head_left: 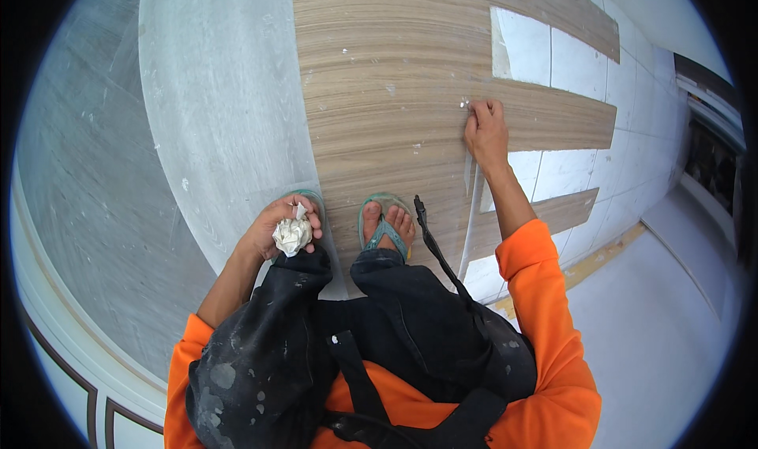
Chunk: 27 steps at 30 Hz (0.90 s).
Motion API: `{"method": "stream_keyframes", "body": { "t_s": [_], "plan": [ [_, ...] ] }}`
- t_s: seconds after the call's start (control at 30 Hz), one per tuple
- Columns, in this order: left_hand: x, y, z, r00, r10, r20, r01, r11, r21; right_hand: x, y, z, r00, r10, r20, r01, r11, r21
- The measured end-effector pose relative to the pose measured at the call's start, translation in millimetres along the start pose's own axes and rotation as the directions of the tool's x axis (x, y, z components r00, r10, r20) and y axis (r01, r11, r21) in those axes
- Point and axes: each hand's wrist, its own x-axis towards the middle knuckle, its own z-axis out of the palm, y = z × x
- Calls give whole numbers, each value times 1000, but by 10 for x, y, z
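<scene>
Grip: left hand (268, 221) closed round crumpled white wad (293, 235) | right hand (488, 133) low over plank (557, 119), pinch indeterminable | risk: rubbed specks (463, 103), if gritty, scratching plank

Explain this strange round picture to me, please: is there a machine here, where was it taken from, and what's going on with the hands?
No machine here: these are a person's own bare hands. The only picture comes from a wide fisheye camera worn on the head, looking down, so straight edges bend toward the rim. You see the person's orange sleeves and dark trousers from above. Underfoot are wood-look boards, with a pale grey strip to the left and white tiles to the right. The left hand holds a crumpled white wad. The right hand reaches down to the boards by a small white fleck; whether it pinches anything is unclear.
</scene>
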Motion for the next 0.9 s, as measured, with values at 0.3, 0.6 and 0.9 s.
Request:
{"method": "stream_keyframes", "body": {
  "t_s": [0.3, 0.6, 0.9],
  "plan": [
    [-3, -1, 17, 1000, 7, 3, -7, 1000, -6, -65, 2, 33, 997, -13, -75, 18, 997, 73],
    [5, -10, -28, 1000, 9, 13, -9, 1000, 12, -31, -6, 8, 996, -5, -91, 10, 999, 51],
    [-4, 5, 6, 1000, -3, 1, 3, 1000, 0, -74, -15, 24, 996, -43, -72, 46, 998, 40]
  ]
}}
